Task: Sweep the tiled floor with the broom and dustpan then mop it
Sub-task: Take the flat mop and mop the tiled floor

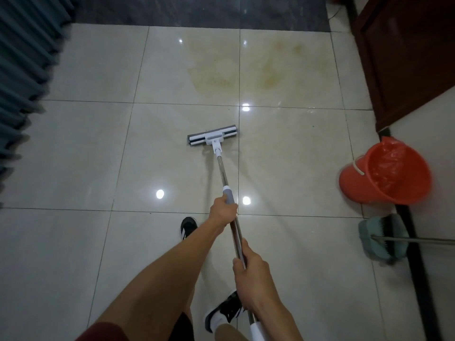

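the mop [227, 183] has a flat rectangular head [212, 138], white plastic on top with a grey pad under it, and a thin shiny metal pole with a grey sleeve in the middle. the head lies flat on the tiled floor [73, 148], near the centre of the scene, its long side running left to right. the pole runs from the head toward the near side, leaning a little to the right, so the mop points away to the far side.

the left hand [222, 210] grasps the pole at the lower end of the grey sleeve, fingers wrapped around it. the right hand [248, 271] grips the bare metal part nearer to the person.

the floor is made of big glossy cream tiles with dark thin joints, and it reflects lamps as bright spots. beyond the head there is a yellowish stain [246, 67] across two tiles. at the right stands a red plastic bucket [385, 171], tilted, with a red bag inside. near it lies a teal broom [384, 238] with a metal handle. a dark wooden door [406, 57] is far right, and a grey-blue pleated curtain [22, 70] is at the left.
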### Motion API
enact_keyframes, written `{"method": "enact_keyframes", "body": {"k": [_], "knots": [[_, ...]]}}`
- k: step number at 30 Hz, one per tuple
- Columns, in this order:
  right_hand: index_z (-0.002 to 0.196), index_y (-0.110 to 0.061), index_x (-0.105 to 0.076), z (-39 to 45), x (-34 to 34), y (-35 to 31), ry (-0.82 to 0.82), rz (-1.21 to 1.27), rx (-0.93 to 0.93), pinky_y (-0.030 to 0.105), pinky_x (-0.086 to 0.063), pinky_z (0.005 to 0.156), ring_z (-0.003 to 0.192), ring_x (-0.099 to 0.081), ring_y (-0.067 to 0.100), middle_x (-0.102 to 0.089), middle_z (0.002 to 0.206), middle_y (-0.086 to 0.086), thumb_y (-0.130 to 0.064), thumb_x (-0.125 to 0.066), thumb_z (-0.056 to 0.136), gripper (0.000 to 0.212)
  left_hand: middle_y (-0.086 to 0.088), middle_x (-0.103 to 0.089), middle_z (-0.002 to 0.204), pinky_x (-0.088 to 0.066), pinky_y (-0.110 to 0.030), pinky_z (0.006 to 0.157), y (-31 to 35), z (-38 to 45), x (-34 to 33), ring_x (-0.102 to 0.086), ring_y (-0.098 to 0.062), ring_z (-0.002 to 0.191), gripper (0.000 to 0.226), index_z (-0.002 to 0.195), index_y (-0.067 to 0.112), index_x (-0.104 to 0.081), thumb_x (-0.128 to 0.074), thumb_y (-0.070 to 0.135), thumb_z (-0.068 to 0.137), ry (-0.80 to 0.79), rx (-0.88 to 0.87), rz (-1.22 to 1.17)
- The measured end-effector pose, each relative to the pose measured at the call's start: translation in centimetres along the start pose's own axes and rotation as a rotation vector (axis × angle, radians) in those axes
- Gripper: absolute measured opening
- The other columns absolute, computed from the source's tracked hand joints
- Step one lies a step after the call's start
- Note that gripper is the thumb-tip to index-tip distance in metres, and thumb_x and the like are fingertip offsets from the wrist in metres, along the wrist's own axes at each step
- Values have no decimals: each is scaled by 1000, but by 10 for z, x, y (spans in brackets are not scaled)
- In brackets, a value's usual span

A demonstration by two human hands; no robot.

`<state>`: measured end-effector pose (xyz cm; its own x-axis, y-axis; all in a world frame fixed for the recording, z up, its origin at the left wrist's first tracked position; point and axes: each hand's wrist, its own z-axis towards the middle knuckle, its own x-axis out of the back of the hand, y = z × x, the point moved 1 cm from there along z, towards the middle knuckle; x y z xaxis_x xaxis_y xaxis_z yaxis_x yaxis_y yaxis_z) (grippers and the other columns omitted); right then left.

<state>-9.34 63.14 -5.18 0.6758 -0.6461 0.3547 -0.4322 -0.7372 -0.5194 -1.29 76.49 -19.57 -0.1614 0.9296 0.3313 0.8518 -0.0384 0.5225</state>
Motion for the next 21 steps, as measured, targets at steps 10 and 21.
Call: {"method": "enact_keyframes", "body": {"k": [10, 21], "knots": [[155, -32, -26, 68, -1, -63, 21, -7, -18, 11, -36, 45, 66, -56, 5, -66, 102, 2, -25, -39, 105, 52, -15, -54, 142, -55, -36, 87, 44, 63, 37, -63, -31, 114, 60, 157, 13, -31, -55, 28, 103, -12, -6, -32], [155, -35, -25, 183, -23, -212, 38, 30, -49, 37, -58, 72, 73, -55, 14, -55, 100, 0, -25, -39, 105, 53, -18, -61, 130, -52, -31, 66, 128, 177, 139, -63, -27, 93, 66, 160, 25, -24, -56, 29, 103, -124, 74, -140]]}}
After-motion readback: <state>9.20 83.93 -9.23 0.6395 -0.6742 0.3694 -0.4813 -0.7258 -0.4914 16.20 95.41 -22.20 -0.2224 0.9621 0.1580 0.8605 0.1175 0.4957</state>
